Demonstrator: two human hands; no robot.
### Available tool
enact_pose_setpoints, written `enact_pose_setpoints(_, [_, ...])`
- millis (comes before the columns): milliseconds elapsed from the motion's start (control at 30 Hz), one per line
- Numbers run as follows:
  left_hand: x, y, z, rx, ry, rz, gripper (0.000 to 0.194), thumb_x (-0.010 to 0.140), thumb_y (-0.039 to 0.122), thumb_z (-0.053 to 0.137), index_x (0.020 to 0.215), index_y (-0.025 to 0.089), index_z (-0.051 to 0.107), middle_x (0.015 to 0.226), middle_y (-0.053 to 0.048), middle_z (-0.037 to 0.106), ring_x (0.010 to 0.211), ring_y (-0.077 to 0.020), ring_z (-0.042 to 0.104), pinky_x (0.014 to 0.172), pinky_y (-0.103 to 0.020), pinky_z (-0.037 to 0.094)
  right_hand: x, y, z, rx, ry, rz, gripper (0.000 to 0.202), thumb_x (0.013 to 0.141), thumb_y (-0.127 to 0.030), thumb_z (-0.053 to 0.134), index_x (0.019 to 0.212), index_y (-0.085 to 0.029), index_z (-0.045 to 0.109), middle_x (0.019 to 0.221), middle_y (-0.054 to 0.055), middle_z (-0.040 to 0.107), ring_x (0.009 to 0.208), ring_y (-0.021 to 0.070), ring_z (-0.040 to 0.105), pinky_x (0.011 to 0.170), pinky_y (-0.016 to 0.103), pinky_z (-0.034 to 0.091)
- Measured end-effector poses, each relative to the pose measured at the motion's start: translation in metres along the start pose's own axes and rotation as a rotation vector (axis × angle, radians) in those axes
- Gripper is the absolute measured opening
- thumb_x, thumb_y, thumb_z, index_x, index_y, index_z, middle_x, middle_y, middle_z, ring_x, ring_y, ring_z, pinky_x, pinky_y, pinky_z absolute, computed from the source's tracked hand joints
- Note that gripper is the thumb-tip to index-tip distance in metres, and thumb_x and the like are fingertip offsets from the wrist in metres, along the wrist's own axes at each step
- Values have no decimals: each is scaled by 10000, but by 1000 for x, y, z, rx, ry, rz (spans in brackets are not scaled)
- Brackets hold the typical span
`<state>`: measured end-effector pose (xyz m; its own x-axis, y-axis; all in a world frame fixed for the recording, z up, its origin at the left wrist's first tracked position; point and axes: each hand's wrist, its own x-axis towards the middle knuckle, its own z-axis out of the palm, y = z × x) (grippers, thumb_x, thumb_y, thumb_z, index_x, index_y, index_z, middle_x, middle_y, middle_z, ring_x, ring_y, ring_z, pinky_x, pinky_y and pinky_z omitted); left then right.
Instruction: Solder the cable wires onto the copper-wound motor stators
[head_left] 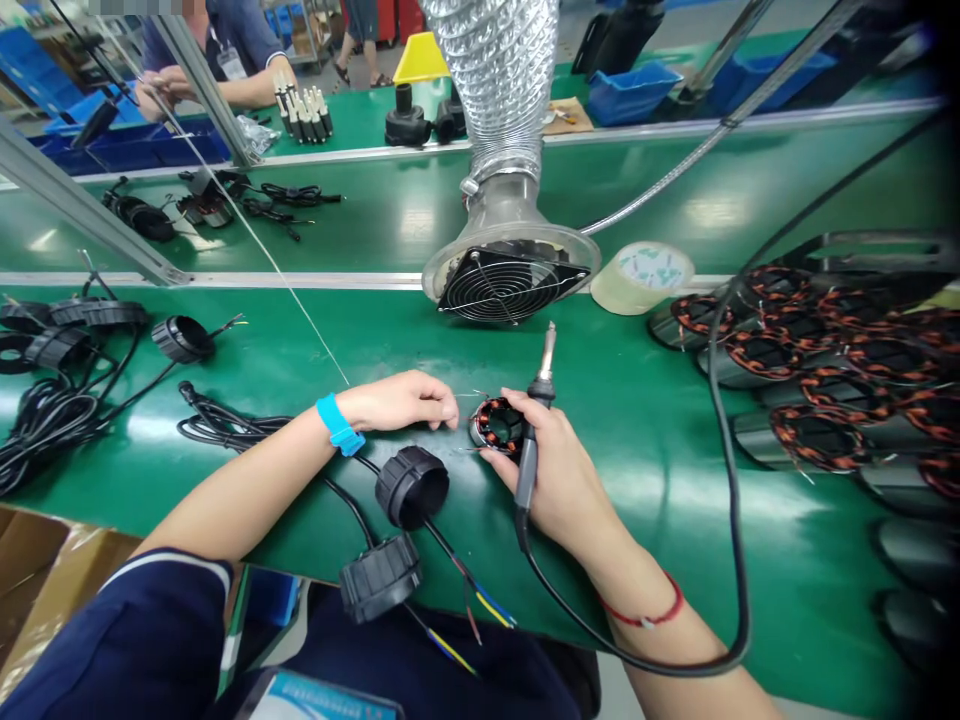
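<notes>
"What fills your view?"
"The green table (637, 560), glossy with reflected light. Over it hangs a silvery ribbed duct (495, 80), its mouth fitted with a black fan (506, 292)."
"And your hands?"
"My right grip (562, 475) is closed on two things. My left grip (394, 402) has its fingers curled in close to the thumb; I cannot tell whether it pinches anything."
"Which two things?"
"The larger is a soldering iron (527, 470), grey-handled, its metal tip pointing away from me, its black cord looping off to the right. Two black ribbed caps (380, 580) lie nearer me. Smaller than those is the wound core (484, 420), between my right thumb and fingers, just beside my left grip."
"How does that core look?"
"A short round ring, tilted so its hollow middle shows. The outer edge is silvery; inside, coppery orange windings circle the dark hollow."
"Anything finer on it?"
"Thin pale leads (471, 394), sticking out toward my left grip."
</notes>
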<state>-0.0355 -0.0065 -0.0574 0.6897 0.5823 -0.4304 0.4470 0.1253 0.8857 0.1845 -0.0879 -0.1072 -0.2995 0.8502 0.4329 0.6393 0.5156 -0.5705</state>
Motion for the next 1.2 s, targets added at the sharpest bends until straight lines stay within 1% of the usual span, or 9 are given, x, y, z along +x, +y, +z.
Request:
enact_pose_setpoints(133, [7, 4, 16, -278, 51, -7, 402, 796, 504, 624, 815, 102, 629, 652, 16, 520, 502, -48, 306, 495, -214, 185, 1, -1, 2, -57, 13, -29, 527, 944, -349, 545, 1409, -229, 327, 1276, 148, 564, 1079, 309, 566, 852, 479, 521])
enact_pose_setpoints(267, [8, 6, 23, -272, 148, -6, 440, 812, 556, 597, 826, 117, 605, 632, 38, 496, 489, -45, 293, 484, -207, 196, 1, -1, 1, -97, 33, -4, 532, 940, -395, 550, 1399, -228, 337, 1218, 141, 585, 1049, 312, 575, 829, 467, 512])
enact_pose_setpoints(433, [1, 5, 18, -34, -57, -39, 357, 843, 459, 623, 786, 109, 662, 698, -10, 607, 641, -84, 497, 649, -215, 381, 0, 1, -1, -92, 40, 73, 556, 907, -387, 597, 1389, -230, 369, 1179, 135, 595, 1004, 311, 581, 837, 470, 505])
enact_pose_setpoints(700, [8, 5, 22, -279, -154, 22, 248, 868, 329, 621, 833, 100, 709, 769, -45, 678, 738, -106, 578, 749, -231, 427, 3, 2, 1, -15, 18, 34, 551, 905, -303, 592, 1398, -251, 354, 1259, 129, 575, 1099, 296, 567, 903, 468, 500])
enact_pose_setpoints(833, [-10, 25, 12, 127, -72, 84, 211, 902, 255, 556, 1010, 118, 676, 829, -28, 665, 712, -102, 560, 693, -219, 418, 2, 12, -14, 32, -25, 81, 586, 879, -273, 600, 1409, -236, 354, 1267, 133, 568, 1137, 290, 568, 948, 484, 485])
enact_pose_setpoints(933, [-38, 48, 15, 546, -188, 223, 193, 877, 253, 620, 1037, 158, 673, 948, -37, 694, 796, -129, 606, 690, -228, 409, -1, 19, -24, 120, -54, 138, 645, 841, -195, 541, 1437, -244, 300, 1402, 131, 478, 1291, 292, 477, 1057, 520, 405])
enact_pose_setpoints(1033, [-64, 62, 34, 934, -294, 290, 150, 840, 233, 667, 983, 189, 674, 940, -25, 708, 770, -156, 618, 628, -281, 383, -4, 21, -26, 214, -50, 172, 701, 767, -119, 490, 1425, -242, 281, 1450, 113, 448, 1361, 269, 413, 1123, 510, 334])
enact_pose_setpoints(1133, [-77, 61, 59, 1179, -241, 327, 46, 855, 193, 616, 850, 187, 661, 805, -19, 683, 675, -176, 570, 553, -331, 330, -4, 21, -22, 224, -26, 182, 726, 705, -96, 474, 1396, -241, 304, 1440, 109, 467, 1341, 267, 440, 1109, 511, 353])
enact_pose_setpoints(1200, [-77, 56, 70, 1270, -195, 306, 99, 842, 137, 600, 769, 178, 653, 746, -30, 660, 673, -197, 545, 512, -334, 285, -4, 22, -21, 214, -22, 182, 715, 689, -95, 469, 1375, -243, 331, 1408, 108, 497, 1298, 272, 485, 1082, 525, 381])
